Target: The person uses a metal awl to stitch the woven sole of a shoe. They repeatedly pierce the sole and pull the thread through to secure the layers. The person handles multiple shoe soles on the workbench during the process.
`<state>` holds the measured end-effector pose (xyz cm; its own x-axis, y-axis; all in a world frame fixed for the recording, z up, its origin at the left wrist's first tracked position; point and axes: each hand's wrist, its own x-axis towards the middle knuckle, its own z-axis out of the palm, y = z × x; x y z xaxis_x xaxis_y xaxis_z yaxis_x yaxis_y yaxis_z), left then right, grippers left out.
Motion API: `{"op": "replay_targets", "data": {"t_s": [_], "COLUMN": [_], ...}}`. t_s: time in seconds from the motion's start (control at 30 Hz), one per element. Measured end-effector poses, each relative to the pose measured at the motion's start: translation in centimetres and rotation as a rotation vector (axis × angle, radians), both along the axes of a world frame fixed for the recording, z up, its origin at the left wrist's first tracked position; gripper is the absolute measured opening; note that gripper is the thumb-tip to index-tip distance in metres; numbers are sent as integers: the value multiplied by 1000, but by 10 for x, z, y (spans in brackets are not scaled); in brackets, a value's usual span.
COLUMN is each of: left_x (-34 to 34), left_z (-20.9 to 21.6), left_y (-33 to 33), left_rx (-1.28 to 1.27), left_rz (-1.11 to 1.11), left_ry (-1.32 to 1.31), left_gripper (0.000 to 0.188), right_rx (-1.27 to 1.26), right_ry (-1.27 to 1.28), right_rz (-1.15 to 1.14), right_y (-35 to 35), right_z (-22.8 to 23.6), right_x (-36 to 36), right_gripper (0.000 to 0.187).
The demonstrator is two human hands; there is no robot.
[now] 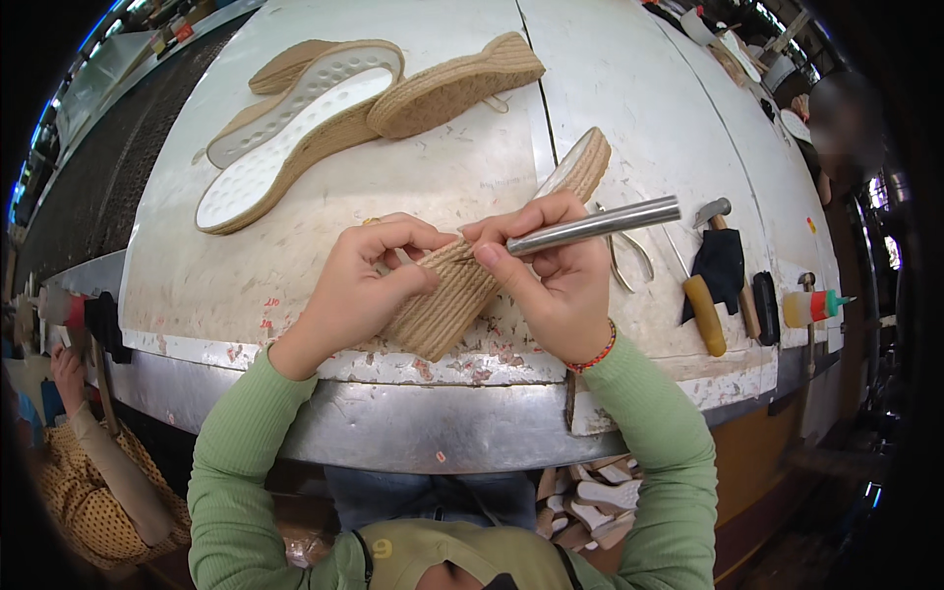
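Observation:
A wedge shoe sole wrapped in tan braided rope [447, 310] is tilted between my hands over the front of the table, its white-topped toe [582, 169] pointing away to the right. My left hand [334, 280] is closed, pinching the rope edge with thumb and fingers. My right hand [570, 295] is closed around a smooth metal rod [600, 223], while its fingertips meet the same rope edge close to the left fingers. Whatever the fingertips pinch there is too small to make out. Farther back lie several similar rope-wrapped soles [457, 88], some showing dimpled white tops.
Right of my hands lie pincers [634, 264], a wooden-handled pointed tool [702, 315], a hammer [715, 211] with dark cloth [720, 264], and a green-tipped bottle [814, 307]. More soles [608, 495] are heaped below the metal table edge [423, 428]. Another person's hand [69, 377] shows at far left.

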<state>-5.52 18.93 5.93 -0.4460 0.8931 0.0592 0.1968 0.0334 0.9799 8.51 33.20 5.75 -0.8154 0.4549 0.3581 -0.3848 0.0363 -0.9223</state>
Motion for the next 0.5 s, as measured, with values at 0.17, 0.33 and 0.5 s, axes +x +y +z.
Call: {"op": "replay_targets", "data": {"t_s": [0.17, 0.33, 0.5], "left_x": [1, -11, -11], "left_z": [2, 12, 16], "left_y": [1, 2, 8], "left_rx": [-6, -37, -40], "left_rz": [-17, -129, -172], "left_ry": [-59, 209, 152], "left_gripper": [28, 33, 40], "right_rx": [147, 11, 16], "right_ry": [27, 10, 136], "right_rz": [-86, -98, -134], "right_y": [4, -1, -7], "right_z": [-4, 0, -12], "right_x": [4, 7, 0], "right_gripper": [25, 29, 31]}}
